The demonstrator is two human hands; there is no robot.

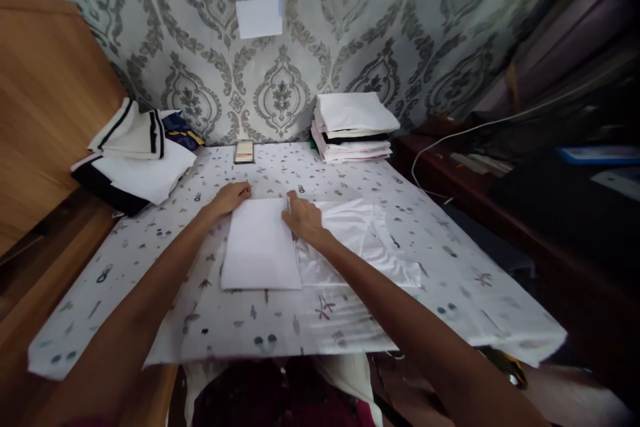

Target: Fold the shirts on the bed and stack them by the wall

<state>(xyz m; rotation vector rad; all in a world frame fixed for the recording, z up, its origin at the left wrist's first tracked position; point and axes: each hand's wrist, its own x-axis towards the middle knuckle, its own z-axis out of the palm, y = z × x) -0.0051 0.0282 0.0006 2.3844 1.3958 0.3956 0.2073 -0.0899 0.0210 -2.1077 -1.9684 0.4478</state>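
A white garment (350, 227) lies spread on the table, its thin fabric creased towards the right. Over its left part is a smooth, flat white rectangle (261, 247); whether it is a folded panel or a board I cannot tell. My left hand (232, 197) rests at the far left corner of this rectangle, fingers curled and closed, their tips partly hidden. At the far right corner, my right hand (304, 217) has its fingers closed on the garment's fabric beside the rectangle's edge.
A stack of folded clothes (354, 127) stands at the back right. Loosely piled clothes (145, 153) lie at the back left by a wooden panel (50, 93). Near the wall is a small framed card (244, 152). A white cable (470, 130) crosses dark furniture on the right.
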